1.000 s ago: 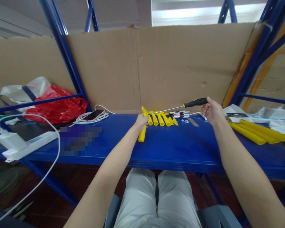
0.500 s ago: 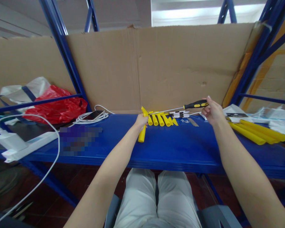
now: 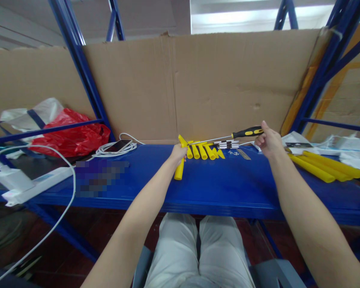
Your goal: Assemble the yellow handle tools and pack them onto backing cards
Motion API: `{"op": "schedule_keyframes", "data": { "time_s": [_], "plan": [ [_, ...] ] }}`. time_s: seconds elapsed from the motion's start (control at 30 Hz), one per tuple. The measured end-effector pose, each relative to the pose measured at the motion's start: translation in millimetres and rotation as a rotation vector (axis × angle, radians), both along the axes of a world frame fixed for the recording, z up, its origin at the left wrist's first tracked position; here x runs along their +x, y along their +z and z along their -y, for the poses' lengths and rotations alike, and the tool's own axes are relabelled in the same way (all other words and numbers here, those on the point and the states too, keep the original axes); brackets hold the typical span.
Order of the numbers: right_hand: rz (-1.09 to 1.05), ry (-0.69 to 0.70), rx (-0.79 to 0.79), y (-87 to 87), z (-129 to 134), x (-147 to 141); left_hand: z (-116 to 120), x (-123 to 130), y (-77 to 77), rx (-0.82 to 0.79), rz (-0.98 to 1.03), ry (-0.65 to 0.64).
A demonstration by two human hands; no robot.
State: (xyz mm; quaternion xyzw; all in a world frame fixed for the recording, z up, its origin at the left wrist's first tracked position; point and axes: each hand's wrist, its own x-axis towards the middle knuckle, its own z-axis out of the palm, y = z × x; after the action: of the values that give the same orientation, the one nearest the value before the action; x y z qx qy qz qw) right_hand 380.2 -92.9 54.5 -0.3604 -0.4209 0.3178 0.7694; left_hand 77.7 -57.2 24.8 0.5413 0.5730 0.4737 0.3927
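My left hand [image 3: 179, 153] is wrapped round a yellow plastic tube [image 3: 179, 172], whose lower end points toward me over the blue tabletop. A screwdriver [image 3: 247, 132] with a black and yellow handle is gripped at the handle's end by my right hand [image 3: 267, 141]. Its long metal shaft runs left, and the tip meets the upper part of the tube beside my left fingers. Whether the tip is in a screw is too small to tell. Several more yellow tubes [image 3: 203, 152] lie in a row just right of my left hand.
White-and-black small packs [image 3: 226, 144], tiny metal pieces [image 3: 233, 153] and a flat metal strip [image 3: 244, 155] lie right of the row. Larger yellow pieces [image 3: 321, 170] are at far right. On the left are a phone [image 3: 119, 146], white cable, power strip [image 3: 43, 182] and red bag [image 3: 73, 132]. Cardboard [image 3: 222, 84] stands behind.
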Motion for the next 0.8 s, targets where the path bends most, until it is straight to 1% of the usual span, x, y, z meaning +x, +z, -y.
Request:
{"op": "schedule_keyframes", "data": {
  "time_s": [0.3, 0.5, 0.8],
  "plan": [
    [0.003, -0.017, -0.018, -1.3, -1.5, 0.4, 3.0, 0.6, 1.6, 0.003, 0.017, -0.002],
    [-0.027, -0.036, -0.065, 0.7, 1.3, -2.1, 2.2, 0.8, 0.8, 0.011, 0.012, 0.003],
    [0.006, -0.019, -0.075, 0.6, 0.1, -1.7, 0.8, 0.0, 0.1, 0.005, -0.004, -0.012]
  ]
}}
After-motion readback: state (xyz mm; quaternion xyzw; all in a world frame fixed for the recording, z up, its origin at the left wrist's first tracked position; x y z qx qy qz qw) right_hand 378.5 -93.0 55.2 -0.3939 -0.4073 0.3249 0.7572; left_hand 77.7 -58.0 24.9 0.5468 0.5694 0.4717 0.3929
